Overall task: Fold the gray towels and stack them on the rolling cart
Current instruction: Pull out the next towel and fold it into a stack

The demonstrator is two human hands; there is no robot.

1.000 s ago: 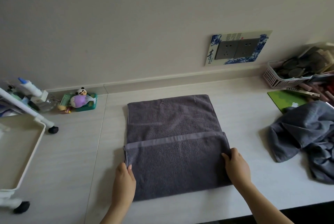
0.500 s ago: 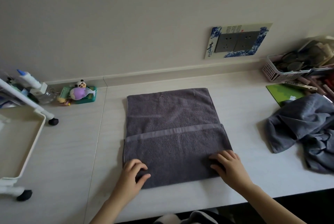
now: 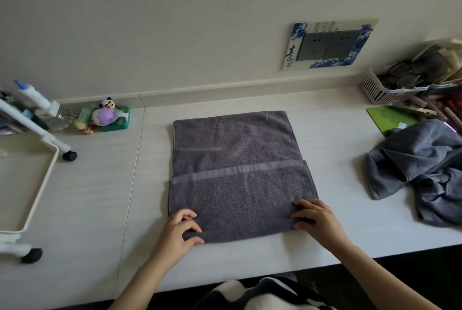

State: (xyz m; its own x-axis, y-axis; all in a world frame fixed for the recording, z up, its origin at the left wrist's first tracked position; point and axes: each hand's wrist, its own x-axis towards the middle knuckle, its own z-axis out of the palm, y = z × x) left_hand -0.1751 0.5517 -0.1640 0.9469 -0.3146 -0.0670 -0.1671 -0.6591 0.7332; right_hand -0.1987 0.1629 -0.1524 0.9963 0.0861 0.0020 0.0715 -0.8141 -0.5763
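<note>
- At centre frame, a part-folded gray towel point(image 3: 240, 172) lies flat on the desk point(image 3: 337, 134).
- Left hand point(image 3: 178, 232) pinches its near-left corner; right hand point(image 3: 316, 219) curls fingers over the near-right edge.
- Soft, light terry likely sags; both near corners look the best hold.
- Cart point(image 3: 37, 184) waits at left; more towels point(image 3: 422, 172) lie heaped at right.

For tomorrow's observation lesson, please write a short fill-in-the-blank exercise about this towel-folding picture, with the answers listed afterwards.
1. Both hands grip the ___ edge of the folded gray towel.
2. The crumpled towels lie to the ___ of the folded one.
3. The rolling cart tray holds ___ towels so far.
4. A toy ___ sits by the wall, left of the folded towel.

Answers: near; right; no; panda
</note>
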